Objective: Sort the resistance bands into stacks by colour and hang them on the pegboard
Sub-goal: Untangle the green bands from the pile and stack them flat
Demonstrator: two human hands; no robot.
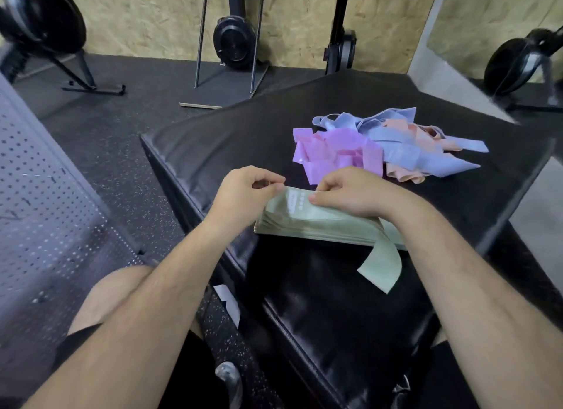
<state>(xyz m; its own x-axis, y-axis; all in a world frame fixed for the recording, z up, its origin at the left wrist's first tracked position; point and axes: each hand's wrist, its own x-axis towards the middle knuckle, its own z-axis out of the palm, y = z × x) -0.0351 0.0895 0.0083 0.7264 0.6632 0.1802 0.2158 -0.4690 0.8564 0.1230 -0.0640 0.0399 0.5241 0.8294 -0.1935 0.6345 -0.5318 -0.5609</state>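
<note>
A stack of green resistance bands (pixel 323 226) lies on the black padded box (pixel 231 140) in front of me. My left hand (pixel 243 192) pinches the top green band at its far left corner. My right hand (pixel 350 192) pinches the same band's far edge, its wrist lying over the stack. One green band (pixel 385 267) hangs loose off the stack's near right side. Behind the stack is a mixed heap: purple bands (pixel 332 152), blue bands (pixel 405 152) and peach bands (pixel 405 174). A grey pegboard (pixel 39 195) stands at the left.
Black speckled rubber floor (pixel 122 128) surrounds the box. Rowing machines stand at the far left (pixel 42 21), against the chipboard wall (pixel 234 43) and at the right (pixel 515 64). My bare knee (pixel 112 296) is below the left forearm. A white label (pixel 228 305) sits on the box's side.
</note>
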